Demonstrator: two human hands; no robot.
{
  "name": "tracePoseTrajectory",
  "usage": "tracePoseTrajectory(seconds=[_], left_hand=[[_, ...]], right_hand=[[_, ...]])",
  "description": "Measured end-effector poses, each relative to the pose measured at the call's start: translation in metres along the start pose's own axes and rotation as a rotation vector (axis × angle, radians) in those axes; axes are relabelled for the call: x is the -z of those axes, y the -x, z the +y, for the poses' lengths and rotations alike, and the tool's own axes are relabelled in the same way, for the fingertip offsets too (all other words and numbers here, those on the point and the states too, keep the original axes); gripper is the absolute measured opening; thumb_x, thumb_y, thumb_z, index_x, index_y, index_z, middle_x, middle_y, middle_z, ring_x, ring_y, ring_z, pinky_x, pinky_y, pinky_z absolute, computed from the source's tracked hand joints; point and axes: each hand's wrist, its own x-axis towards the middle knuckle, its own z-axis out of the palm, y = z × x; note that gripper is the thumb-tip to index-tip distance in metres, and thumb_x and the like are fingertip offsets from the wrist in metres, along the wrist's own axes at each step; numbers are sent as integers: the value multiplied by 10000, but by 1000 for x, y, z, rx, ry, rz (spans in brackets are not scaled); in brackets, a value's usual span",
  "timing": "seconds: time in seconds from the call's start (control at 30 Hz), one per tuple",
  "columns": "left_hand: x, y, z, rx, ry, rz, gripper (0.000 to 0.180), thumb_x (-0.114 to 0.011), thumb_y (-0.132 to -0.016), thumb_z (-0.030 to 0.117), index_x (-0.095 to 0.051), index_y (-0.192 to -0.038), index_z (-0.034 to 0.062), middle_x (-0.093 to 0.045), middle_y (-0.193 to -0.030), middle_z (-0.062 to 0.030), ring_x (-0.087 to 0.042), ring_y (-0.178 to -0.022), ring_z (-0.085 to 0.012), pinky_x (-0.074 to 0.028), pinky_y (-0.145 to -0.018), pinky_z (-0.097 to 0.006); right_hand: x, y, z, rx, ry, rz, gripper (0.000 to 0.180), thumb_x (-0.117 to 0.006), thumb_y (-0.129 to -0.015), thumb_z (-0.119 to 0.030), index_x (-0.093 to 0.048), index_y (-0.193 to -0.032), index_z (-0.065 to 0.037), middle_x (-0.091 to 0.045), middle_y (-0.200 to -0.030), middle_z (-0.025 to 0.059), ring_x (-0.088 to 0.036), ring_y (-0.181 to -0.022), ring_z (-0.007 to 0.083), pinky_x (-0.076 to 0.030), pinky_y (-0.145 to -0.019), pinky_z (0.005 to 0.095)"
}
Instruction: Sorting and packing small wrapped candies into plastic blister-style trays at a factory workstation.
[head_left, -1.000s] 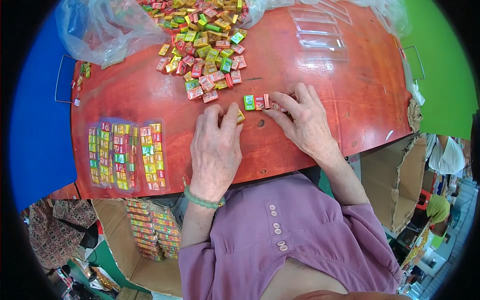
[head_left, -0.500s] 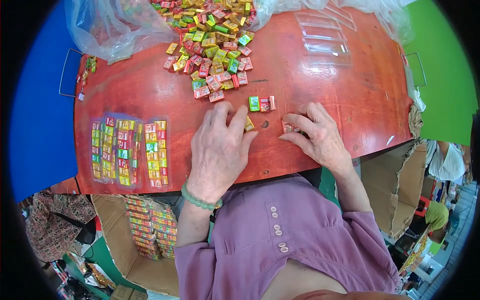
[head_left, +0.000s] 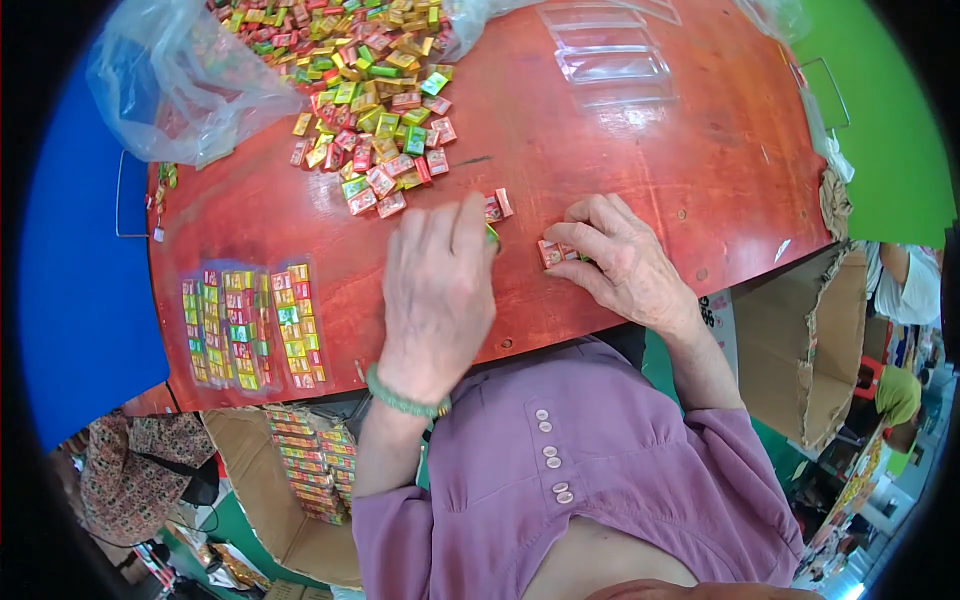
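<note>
My left hand (head_left: 437,290), a green bead bracelet at its wrist, is over the middle of the red table, slightly blurred. Its fingers curl down round a small green box (head_left: 492,234), of which only an edge shows beside the thumb. Just beyond its fingertips lie small red boxes (head_left: 497,204). To the right, my right hand (head_left: 622,258) pinches a short row of small boxes (head_left: 549,253) between thumb and fingers; the red one at the end sticks out to the left, a bit of green shows, and the rest is covered by the fingers.
A heap of red, yellow and green boxes (head_left: 385,120) spills from a clear plastic bag (head_left: 190,80) at the far left. Filled strips of boxes (head_left: 240,330) lie near left. Clear plastic trays (head_left: 612,65) are at the back. Cardboard cartons (head_left: 790,340) stand below the table's near edge.
My left hand has moved forward and closed over the green box, which has left its place beside the red ones. My right hand keeps its pinch. The whole view has shifted slightly.
</note>
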Motion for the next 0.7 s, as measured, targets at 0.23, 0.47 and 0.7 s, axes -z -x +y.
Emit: tracePoseTrajectory(seconds=[0.23,0.47,0.7], left_hand=[[-22,18,28,-61,161,-96,530,-697,-793,-20,-575,-1307,-65,-652,-1070,-175,-601,-959,-339,-514,-851,-437],[-18,23,27,11,294,-84,621,-702,-816,-47,-527,-1411,-68,-641,-1229,-203,-619,-1027,-357,-525,-919,-451],[28,44,4,88,4,-27,666,-776,-826,29,-527,-1441,-22,-610,-1301,-220,-606,-1141,-394,-527,-959,-463]], right_hand=[[3,3,2,3,-7,-22,372,-835,-787,-158,-706,-1117,-44,-613,-1050,107,-616,-980,301,-530,-832,408],[5,5,-5,-25,-12,-39,432,-844,-779,-169,-709,-1169,-42,-602,-1084,111,-608,-1003,298,-535,-832,405],[4,8,-9,-24,81,11,486,-851,-783,-204,-719,-1237,-89,-595,-1092,99,-584,-999,279,-538,-825,395]])
